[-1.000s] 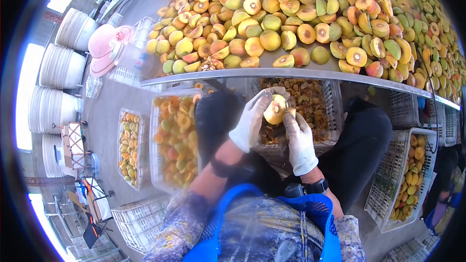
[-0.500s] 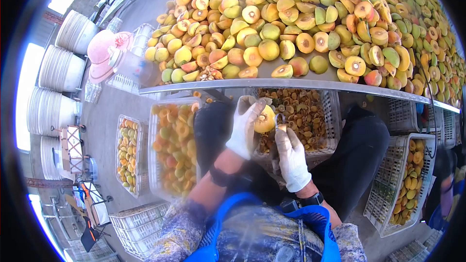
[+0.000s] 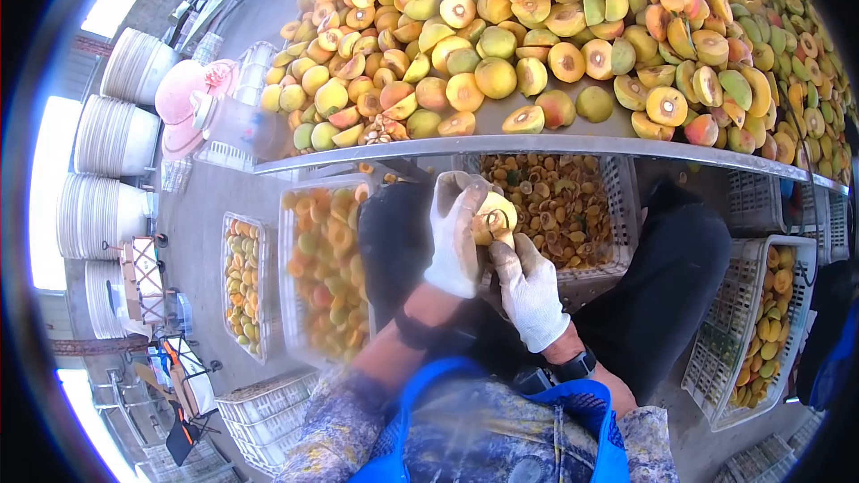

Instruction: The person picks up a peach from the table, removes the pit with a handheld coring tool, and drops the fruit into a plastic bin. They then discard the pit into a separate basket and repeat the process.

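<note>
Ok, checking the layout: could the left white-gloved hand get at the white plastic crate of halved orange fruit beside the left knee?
Probably yes: the white plastic crate stands open-topped right beside that knee, nothing between, though the left hand holds a yellow fruit.

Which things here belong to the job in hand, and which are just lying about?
In the job: left hand holding the peach half; right hand, curled against it; crate of pits below; cut peaches heaped on the table.
Lying about: stacked white tubs; pink hat; white crates, bottom left.
</note>
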